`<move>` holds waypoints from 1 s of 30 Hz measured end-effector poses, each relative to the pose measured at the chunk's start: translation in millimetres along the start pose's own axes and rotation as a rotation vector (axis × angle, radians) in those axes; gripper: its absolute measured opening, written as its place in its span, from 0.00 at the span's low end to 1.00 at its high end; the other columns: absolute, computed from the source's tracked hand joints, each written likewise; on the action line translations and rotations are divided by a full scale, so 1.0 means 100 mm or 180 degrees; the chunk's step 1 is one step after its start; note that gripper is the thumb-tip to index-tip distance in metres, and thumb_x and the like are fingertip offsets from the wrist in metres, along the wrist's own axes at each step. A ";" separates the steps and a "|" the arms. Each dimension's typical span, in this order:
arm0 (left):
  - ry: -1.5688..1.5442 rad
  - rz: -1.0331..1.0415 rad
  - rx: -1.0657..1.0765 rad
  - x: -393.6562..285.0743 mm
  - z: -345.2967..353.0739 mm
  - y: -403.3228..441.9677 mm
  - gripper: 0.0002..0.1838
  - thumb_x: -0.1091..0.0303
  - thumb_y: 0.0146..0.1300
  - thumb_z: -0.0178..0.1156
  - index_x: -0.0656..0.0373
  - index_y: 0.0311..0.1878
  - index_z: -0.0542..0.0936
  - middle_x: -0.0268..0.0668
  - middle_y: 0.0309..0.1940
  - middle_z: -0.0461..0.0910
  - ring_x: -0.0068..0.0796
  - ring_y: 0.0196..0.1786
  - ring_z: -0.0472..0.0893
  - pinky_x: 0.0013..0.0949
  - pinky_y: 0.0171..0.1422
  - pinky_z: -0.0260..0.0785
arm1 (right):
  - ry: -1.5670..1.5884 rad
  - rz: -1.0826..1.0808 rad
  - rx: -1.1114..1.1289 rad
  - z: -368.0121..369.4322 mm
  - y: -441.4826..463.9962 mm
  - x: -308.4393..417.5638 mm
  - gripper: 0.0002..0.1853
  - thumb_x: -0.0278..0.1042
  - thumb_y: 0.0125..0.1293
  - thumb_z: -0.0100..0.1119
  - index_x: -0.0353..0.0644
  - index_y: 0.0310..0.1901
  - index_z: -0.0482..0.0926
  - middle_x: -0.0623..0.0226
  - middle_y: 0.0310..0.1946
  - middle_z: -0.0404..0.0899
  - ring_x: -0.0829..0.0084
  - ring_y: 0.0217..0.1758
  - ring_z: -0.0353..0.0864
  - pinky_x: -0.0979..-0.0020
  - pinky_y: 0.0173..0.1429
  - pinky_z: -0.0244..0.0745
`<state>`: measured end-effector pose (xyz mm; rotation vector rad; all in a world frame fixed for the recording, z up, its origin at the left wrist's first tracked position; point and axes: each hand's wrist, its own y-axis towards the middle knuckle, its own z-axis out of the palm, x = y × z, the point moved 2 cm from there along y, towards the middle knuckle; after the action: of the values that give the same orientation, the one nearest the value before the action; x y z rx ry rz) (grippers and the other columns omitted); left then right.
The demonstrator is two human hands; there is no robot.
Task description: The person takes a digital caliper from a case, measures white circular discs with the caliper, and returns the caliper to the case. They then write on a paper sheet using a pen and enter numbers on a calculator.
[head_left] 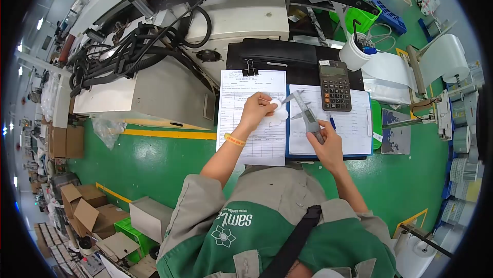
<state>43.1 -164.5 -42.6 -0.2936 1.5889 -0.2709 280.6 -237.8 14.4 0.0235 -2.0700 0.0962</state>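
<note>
Between the fingers of my left hand (pixel 255 111) are white round discs (pixel 280 114), held over a printed form (pixel 246 147). A black binder clip (pixel 250 68) grips the top of that form. My right hand (pixel 327 144) is closed around a digital caliper (pixel 309 118), its jaws pointing up and left toward the discs. The jaw tips are close to the discs; whether they touch I cannot tell. Under the caliper lies a blue clipboard (pixel 371 147) with printed sheets. A calculator (pixel 335 87) rests on its upper part, and a blue pen (pixel 333 123) lies beside my right hand.
A white bucket (pixel 354 54) with tools stands behind the calculator. Machinery with black cables (pixel 138 54) fills the left and back. Rolls of white material (pixel 441 59) are at the right. Open cardboard boxes (pixel 87 208) sit on the green floor (pixel 154 167) at lower left.
</note>
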 end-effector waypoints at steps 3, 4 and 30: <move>-0.1474 -0.0582 0.0135 -0.11 0.03 -0.28 0.09 0.77 0.58 0.65 0.63 0.38 0.74 0.40 0.35 0.80 0.35 0.40 0.84 0.32 0.50 0.82 | -0.0091 0.0026 0.0193 0.05 0.03 0.25 0.23 0.31 0.59 0.65 0.33 0.55 0.72 0.65 0.23 0.78 0.80 0.24 0.72 0.75 0.28 0.65; -0.1652 -0.0648 0.0117 -0.10 0.04 -0.34 0.09 0.77 0.58 0.65 0.63 0.38 0.74 0.41 0.36 0.81 0.35 0.40 0.84 0.32 0.50 0.82 | -0.0066 -0.0006 0.0212 0.08 0.03 0.27 0.23 0.31 0.59 0.65 0.33 0.55 0.72 0.65 0.23 0.78 0.80 0.24 0.72 0.75 0.28 0.65; -0.2382 -0.0643 -0.0121 -0.09 0.24 -0.64 0.08 0.77 0.61 0.64 0.59 0.37 0.73 0.43 0.39 0.80 0.33 0.41 0.84 0.34 0.50 0.82 | -0.0224 -0.0247 0.0265 0.11 0.01 0.39 0.23 0.30 0.61 0.65 0.33 0.56 0.73 0.56 0.31 0.81 0.73 0.29 0.79 0.72 0.35 0.74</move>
<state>68.6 -221.5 -12.7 -0.5169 0.8264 -0.2467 251.9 -236.9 43.5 0.1604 -2.1315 0.1354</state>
